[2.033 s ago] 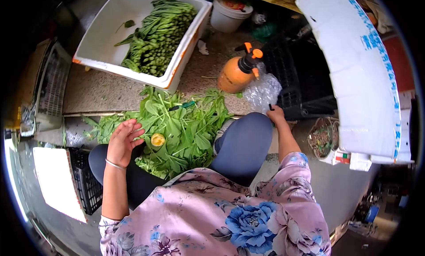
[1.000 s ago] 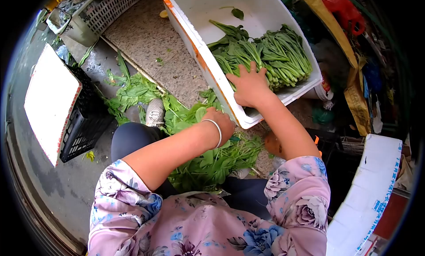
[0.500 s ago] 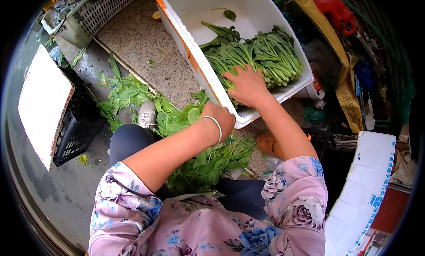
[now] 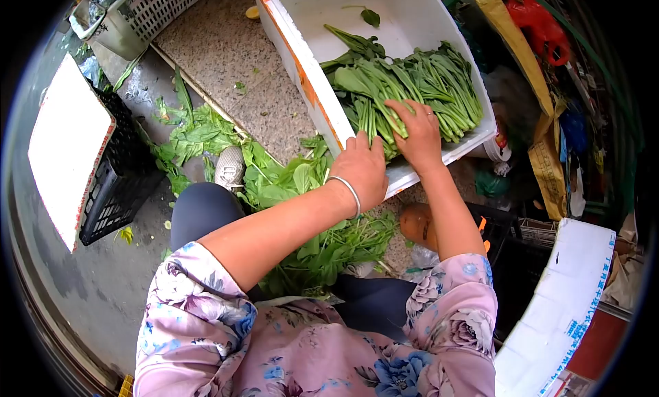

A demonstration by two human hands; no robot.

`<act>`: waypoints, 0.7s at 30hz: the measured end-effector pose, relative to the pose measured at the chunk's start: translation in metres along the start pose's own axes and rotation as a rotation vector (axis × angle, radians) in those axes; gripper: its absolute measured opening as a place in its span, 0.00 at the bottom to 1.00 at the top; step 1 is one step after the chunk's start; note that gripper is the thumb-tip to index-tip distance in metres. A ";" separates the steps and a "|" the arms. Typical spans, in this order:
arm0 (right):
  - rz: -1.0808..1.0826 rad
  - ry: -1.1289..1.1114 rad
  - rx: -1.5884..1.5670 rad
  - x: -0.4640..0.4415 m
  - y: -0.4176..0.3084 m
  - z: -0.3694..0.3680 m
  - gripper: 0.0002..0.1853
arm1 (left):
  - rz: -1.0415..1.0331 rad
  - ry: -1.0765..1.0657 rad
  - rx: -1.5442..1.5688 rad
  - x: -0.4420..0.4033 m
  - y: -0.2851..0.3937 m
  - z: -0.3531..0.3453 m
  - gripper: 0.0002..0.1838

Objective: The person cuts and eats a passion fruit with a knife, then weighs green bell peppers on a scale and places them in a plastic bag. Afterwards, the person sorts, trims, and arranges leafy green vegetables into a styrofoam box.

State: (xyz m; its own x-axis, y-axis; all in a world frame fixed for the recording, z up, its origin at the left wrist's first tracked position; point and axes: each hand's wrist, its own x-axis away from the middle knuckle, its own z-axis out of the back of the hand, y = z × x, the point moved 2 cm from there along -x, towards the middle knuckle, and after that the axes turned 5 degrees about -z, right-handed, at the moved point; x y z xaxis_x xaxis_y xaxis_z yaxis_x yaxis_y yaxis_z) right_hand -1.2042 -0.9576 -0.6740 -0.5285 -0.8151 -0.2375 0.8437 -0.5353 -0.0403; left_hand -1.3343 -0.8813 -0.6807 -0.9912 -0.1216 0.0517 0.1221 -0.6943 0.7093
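Note:
Dark green leafy vegetables (image 4: 443, 88) with pale stems lie bundled in a white foam box (image 4: 295, 43), which has orange tape along its side. My right hand (image 4: 420, 139), with a ring on one finger, curls around a bunch of stems at the near side of the pile. My left hand (image 4: 360, 169), wearing a silver bangle, sits over the near corner of the box. Its fingers are bent and close together against the stem ends, and whatever is under them is hidden. One loose leaf (image 4: 371, 17) rests on the box floor.
Discarded greens (image 4: 302, 177) are heaped on the floor between my legs and around my shoe (image 4: 230, 169). On the left stand a black crate (image 4: 120, 184) with a white board and a pale basket (image 4: 171, 13). To the right are another foam box (image 4: 563, 294) and bags.
My left hand has moved from the box corner up to the stem ends. The right hand has shifted right and now closes around stems. The box appears slightly farther right in view.

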 end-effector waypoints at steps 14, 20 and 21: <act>-0.433 0.211 -0.729 0.004 0.024 0.011 0.14 | 0.086 0.083 0.508 -0.040 -0.005 -0.020 0.44; -0.774 0.307 -1.278 0.009 0.046 0.007 0.17 | 0.091 0.081 0.356 -0.044 0.010 -0.016 0.43; -0.773 0.305 -1.275 0.009 0.048 0.008 0.17 | 0.097 0.069 0.300 -0.044 0.012 -0.017 0.43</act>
State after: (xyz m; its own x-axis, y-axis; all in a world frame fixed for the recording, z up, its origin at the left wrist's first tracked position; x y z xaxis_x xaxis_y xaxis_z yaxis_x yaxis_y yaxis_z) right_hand -1.1695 -0.9921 -0.6707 -0.9607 -0.2721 0.0549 -0.0219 -0.1230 -0.9922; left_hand -1.2885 -0.8969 -0.6863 -0.9688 -0.2316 0.0884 0.1851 -0.4382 0.8796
